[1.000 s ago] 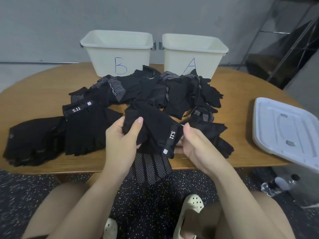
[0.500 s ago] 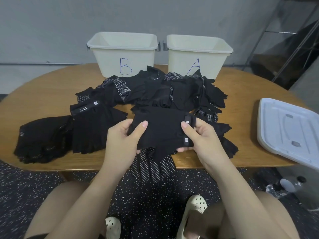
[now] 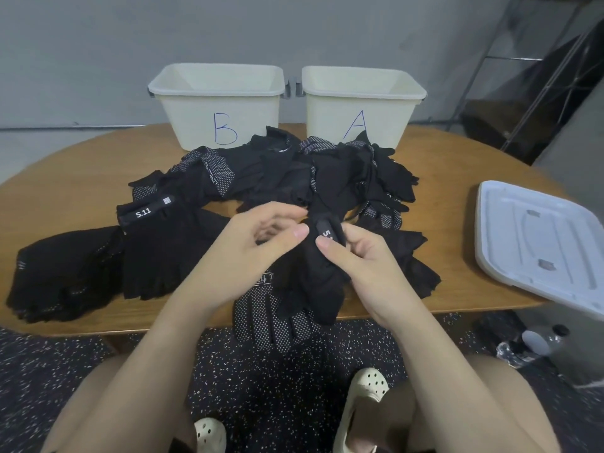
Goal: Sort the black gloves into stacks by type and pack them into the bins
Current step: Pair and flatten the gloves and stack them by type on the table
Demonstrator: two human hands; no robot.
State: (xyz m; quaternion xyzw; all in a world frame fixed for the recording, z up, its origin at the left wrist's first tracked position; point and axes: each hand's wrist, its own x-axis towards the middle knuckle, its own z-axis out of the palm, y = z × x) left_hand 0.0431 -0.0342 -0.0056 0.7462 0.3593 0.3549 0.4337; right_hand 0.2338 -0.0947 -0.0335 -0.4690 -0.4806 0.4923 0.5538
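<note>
Right hand pinches black 5.11 glove by cuff, lifted just above desk edge, likely to read label and judge type. Left hand beside it, fingers loosely curled, thumb touching fabric, gripping nothing that I can see. Unsorted pile sits before bin B and bin A, both apparently unfilled; sorted stack at left
</note>
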